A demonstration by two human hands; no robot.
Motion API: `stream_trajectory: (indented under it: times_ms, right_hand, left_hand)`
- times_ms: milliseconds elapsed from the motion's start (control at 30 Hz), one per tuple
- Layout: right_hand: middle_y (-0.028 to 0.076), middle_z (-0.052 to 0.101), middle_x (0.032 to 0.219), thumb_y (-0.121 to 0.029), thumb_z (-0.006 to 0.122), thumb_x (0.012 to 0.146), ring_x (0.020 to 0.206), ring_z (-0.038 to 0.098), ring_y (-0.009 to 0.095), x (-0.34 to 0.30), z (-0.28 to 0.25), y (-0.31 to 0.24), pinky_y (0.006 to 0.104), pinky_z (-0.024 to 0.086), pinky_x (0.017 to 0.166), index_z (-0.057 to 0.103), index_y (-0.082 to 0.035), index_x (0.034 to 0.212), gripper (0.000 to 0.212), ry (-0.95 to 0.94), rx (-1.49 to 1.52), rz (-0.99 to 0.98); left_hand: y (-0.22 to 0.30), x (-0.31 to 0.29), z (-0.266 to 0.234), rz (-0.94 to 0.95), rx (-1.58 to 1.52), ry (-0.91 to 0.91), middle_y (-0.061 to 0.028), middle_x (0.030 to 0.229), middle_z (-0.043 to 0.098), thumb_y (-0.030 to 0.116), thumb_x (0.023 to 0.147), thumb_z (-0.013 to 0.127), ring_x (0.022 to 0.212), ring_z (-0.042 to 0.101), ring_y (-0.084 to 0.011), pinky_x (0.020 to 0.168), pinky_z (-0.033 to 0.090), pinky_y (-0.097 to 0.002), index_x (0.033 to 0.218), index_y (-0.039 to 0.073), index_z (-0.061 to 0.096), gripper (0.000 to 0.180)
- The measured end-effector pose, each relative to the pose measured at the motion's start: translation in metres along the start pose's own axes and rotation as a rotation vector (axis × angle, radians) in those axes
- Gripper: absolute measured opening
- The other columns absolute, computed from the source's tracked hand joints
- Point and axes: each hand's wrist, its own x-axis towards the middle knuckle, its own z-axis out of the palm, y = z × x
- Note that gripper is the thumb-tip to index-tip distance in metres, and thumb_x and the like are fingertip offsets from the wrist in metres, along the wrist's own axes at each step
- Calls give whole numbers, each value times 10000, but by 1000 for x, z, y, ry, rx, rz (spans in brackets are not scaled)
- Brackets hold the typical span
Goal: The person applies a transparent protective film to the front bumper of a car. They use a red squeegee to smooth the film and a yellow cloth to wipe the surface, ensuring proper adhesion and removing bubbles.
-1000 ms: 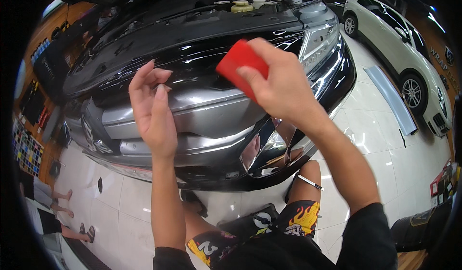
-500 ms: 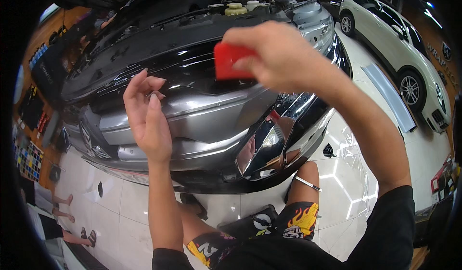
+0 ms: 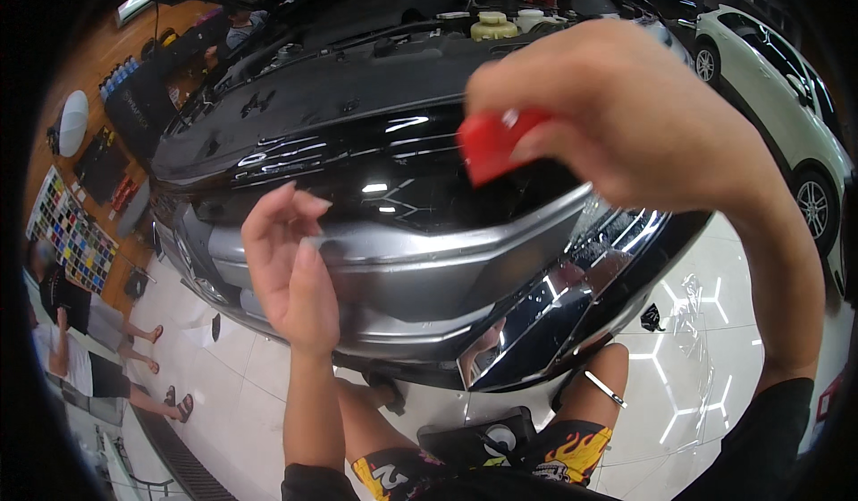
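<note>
Head view: apparently smoothing glossy black panel (image 3: 402,166), pinching red squeegee (image 3: 484,150) in right hand (image 3: 621,112), holding left hand (image 3: 290,286) empty, half-spread; next likely needing flat, even edge contact.

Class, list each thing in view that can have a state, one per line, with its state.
Left hand: fingers loosely curled, nothing visible in it
Right hand: closed on the red tool
Red tool: gripped, blurred
Engine bay: uncovered
Pen: lying on the right leg
White car: standing on its wheels
Black scrap: crumpled, on the floor
</note>
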Motion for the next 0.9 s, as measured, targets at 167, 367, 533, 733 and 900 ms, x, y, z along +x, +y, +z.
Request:
stream_trajectory:
  times_ms: [167,367,533,733,900]
  right_hand:
    - [129,729,861,-4,739,806,859,729,349,21,18,-8,409,563,774,700,-45,1009,210,-165,1,-71]
    - [119,733,838,-32,754,778,852,733,342,18,1,-34,413,560,752,712,-57,985,213,-339,-135,27]
    - [111,736,820,-56,766,755,847,736,337,22,7,-45,417,557,733,722,-67,965,215,-384,-142,0]
    - [131,723,801,-60,760,765,836,725,356,15,-5,-20,432,542,708,712,-55,961,202,-273,95,32]
    - [178,694,796,-23,719,800,816,696,400,17,3,-17,460,517,694,679,-22,968,173,-84,321,135]
  left_hand:
    - [4,-6,-9,-5,5,54,-168,1291,551,197,999,575,1195,508,-224,1080,368,-368,1512,-33,429,581]
    - [-4,0,8,-19,-76,81,-169,1299,523,218,992,584,1200,496,-229,1080,363,-365,1538,-42,394,634]
    - [8,-10,-15,-14,41,72,-176,1285,521,225,982,589,1186,480,-232,1060,358,-359,1534,-38,403,639]
    - [2,-2,-7,4,9,58,-162,1277,527,227,987,594,1210,478,-229,1062,363,-371,1527,-32,417,624]
    - [3,-4,-9,-9,23,63,-157,1276,527,230,989,595,1217,476,-227,1064,365,-376,1527,-31,416,623]
